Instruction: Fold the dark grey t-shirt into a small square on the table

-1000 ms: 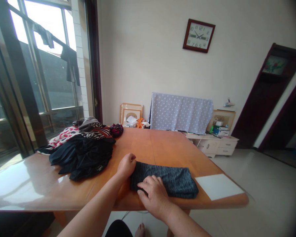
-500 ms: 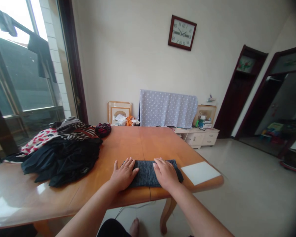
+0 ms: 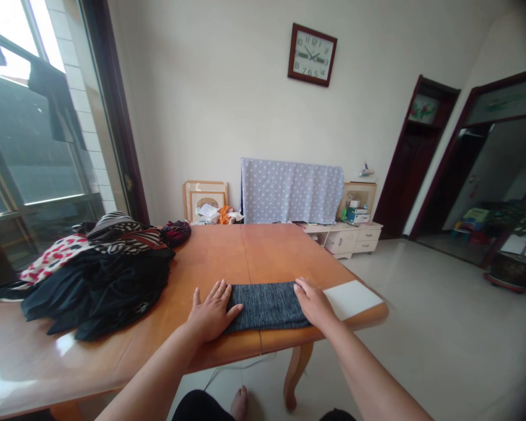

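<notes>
At opposite ends of the cloth [image 3: 266, 307], the left hand [image 3: 210, 313] rests spread, the right hand [image 3: 314, 303] partly curled, grip unclear.

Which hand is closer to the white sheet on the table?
The right hand: it is at the right end of the dark gray cloth, just beside the white sheet. The left hand is farther away, at the cloth's left end.

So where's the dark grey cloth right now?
In the head view, the dark grey cloth lies along the near edge of the table, between the clothes pile on the left and the white sheet on the right.
</notes>
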